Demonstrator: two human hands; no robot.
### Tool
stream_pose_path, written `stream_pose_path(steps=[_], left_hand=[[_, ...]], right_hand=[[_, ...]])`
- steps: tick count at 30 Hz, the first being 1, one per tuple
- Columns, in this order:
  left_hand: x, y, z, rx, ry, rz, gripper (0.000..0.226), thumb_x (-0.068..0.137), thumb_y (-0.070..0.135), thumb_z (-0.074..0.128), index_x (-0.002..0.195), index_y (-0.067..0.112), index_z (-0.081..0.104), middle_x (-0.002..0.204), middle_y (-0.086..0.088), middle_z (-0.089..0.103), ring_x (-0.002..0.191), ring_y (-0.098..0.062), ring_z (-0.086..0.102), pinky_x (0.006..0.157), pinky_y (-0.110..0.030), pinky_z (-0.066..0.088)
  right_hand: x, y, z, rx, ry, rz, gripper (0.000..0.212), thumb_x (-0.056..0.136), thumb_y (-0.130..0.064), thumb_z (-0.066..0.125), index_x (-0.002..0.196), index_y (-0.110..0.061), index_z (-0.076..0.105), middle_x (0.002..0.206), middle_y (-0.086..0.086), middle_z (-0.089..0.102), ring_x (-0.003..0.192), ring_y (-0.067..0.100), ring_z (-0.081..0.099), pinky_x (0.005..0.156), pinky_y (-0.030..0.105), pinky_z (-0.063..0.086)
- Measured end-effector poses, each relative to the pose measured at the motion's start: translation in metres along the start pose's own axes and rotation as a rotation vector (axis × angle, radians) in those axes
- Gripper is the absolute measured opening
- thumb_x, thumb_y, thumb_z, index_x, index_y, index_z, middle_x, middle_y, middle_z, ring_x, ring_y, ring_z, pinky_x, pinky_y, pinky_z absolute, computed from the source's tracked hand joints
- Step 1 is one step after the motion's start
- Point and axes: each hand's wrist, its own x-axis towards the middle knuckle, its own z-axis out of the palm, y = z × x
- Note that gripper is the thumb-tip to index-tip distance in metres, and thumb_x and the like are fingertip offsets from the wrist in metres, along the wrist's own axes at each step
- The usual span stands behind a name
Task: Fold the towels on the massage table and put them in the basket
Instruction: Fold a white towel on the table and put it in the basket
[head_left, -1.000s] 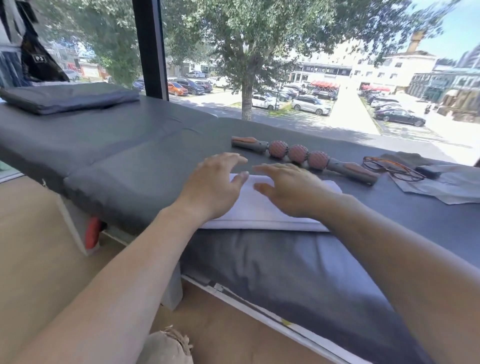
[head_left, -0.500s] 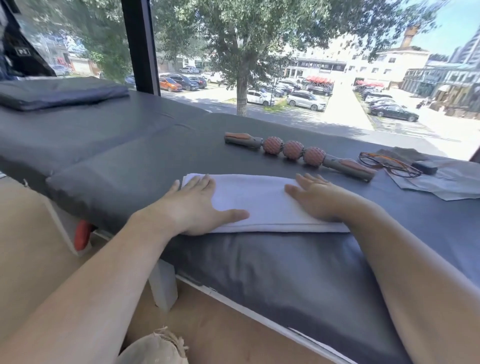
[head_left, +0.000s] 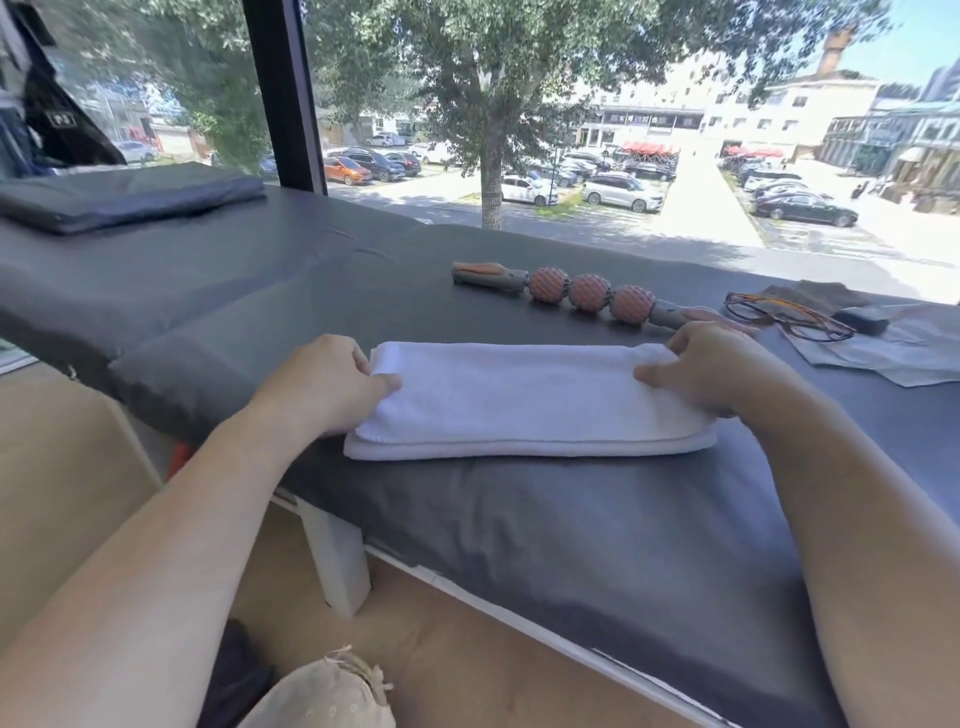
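towel (head_left: 524, 400): 1, folded | left hand (head_left: 322, 384), right hand (head_left: 711, 369): both grip its ends | massage table (head_left: 519, 519): 1

- Massage table (head_left: 208, 291): open dark padding left of the towel (head_left: 519, 400), up to a folded cushion (head_left: 124, 195) at the far left end.
- Behind the towel: massage roller (head_left: 587, 293), lying crosswise, near.
- Right end: glasses (head_left: 784, 314), small dark case (head_left: 862, 319) and papers (head_left: 883, 348), clustered.
- Near edge: bare strip of padding.
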Motion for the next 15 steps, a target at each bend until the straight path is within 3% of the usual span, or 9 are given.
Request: stream_pose_path(steps=[3, 5, 8, 11, 13, 15], left_hand=[[-0.004, -0.001, -0.003, -0.049, 0.034, 0.002, 0.038, 0.090, 0.045, 0.065, 0.079, 0.009, 0.062, 0.074, -0.005, 0.063, 0.066, -0.025, 0.054, 0.064, -0.033, 0.043], [-0.005, 0.000, -0.005, -0.054, 0.041, 0.004, 0.037, 0.090, 0.047, 0.064, 0.076, 0.013, 0.062, 0.075, -0.006, 0.064, 0.070, -0.028, 0.057, 0.068, -0.035, 0.047], [-0.010, 0.001, -0.010, 0.040, -0.046, -0.009, 0.041, 0.087, 0.052, 0.066, 0.078, 0.013, 0.059, 0.075, -0.006, 0.063, 0.069, -0.029, 0.059, 0.065, -0.035, 0.045], [-0.016, 0.004, -0.012, -0.042, -0.041, 0.005, 0.031, 0.088, 0.039, 0.072, 0.096, 0.012, 0.060, 0.082, 0.003, 0.061, 0.069, -0.016, 0.058, 0.058, -0.030, 0.038], [-0.020, 0.007, -0.015, -0.244, 0.003, 0.000, 0.028, 0.090, 0.032, 0.072, 0.105, 0.015, 0.056, 0.084, 0.004, 0.059, 0.063, -0.009, 0.057, 0.054, -0.028, 0.035], [-0.021, 0.010, -0.017, -0.493, -0.010, 0.012, 0.023, 0.092, 0.028, 0.072, 0.106, 0.016, 0.059, 0.078, -0.001, 0.065, 0.052, -0.012, 0.060, 0.051, -0.027, 0.036]], right_hand=[[-0.009, -0.002, -0.005, -0.025, -0.022, -0.016, 0.054, 0.082, -0.067, 0.060, 0.093, -0.015, 0.062, 0.059, 0.003, 0.066, 0.074, 0.029, 0.065, 0.082, 0.040, 0.054], [-0.018, -0.005, -0.011, -0.063, -0.046, -0.003, 0.057, 0.080, -0.069, 0.061, 0.084, -0.012, 0.062, 0.042, 0.001, 0.063, 0.059, 0.026, 0.067, 0.076, 0.037, 0.056], [-0.032, -0.002, -0.024, -0.050, -0.024, 0.014, 0.058, 0.075, -0.067, 0.070, 0.097, -0.015, 0.060, 0.063, 0.001, 0.074, 0.063, 0.025, 0.072, 0.080, 0.043, 0.059], [-0.054, -0.003, -0.035, -0.096, 0.130, -0.183, 0.072, 0.071, -0.066, 0.076, 0.129, -0.032, 0.050, 0.115, -0.003, 0.066, 0.099, 0.024, 0.064, 0.081, 0.038, 0.050], [-0.075, -0.014, -0.035, 0.038, 0.152, -0.464, 0.064, 0.070, -0.065, 0.077, 0.126, -0.044, 0.056, 0.121, -0.014, 0.063, 0.106, 0.012, 0.059, 0.083, 0.035, 0.048], [-0.094, -0.030, -0.025, 0.233, 0.037, -0.654, 0.052, 0.070, -0.065, 0.074, 0.117, -0.047, 0.065, 0.112, -0.027, 0.066, 0.102, -0.006, 0.059, 0.092, 0.031, 0.051]])
